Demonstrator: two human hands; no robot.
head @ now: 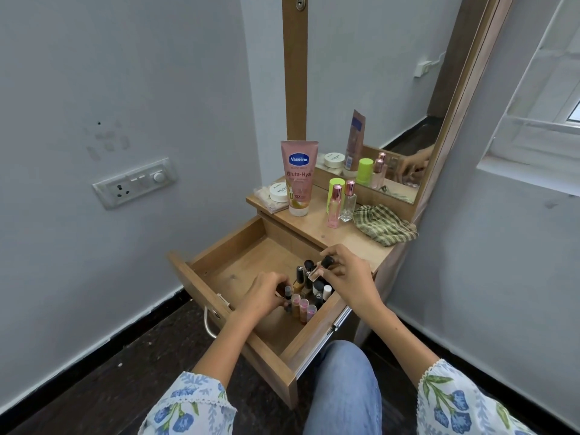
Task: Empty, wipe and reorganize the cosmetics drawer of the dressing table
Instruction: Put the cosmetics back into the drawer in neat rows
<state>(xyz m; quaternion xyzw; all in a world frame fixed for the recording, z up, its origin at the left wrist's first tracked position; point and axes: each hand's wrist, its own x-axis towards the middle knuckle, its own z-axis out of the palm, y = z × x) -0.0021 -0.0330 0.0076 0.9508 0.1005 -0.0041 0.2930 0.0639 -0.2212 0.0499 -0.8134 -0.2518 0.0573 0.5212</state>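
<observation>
Head view: open drawer (pixel 219 271) held small bottles (pixel 306 296) at its right side. Left grip (pixel 266 295) was curled on one bottle (pixel 287 292); right grip (pixel 348 274) pinched a tilted nail-polish bottle (pixel 320 269) above them. Vaseline tube (pixel 299 177), cloth (pixel 381 226) sat on worktop (pixel 345 240).

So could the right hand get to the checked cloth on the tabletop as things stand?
Probably yes, once freed. The checked cloth lies in the open on the tabletop, just beyond the right hand, with nothing between them. But that hand's fingers hold a nail polish bottle, which would need putting down first.
</observation>
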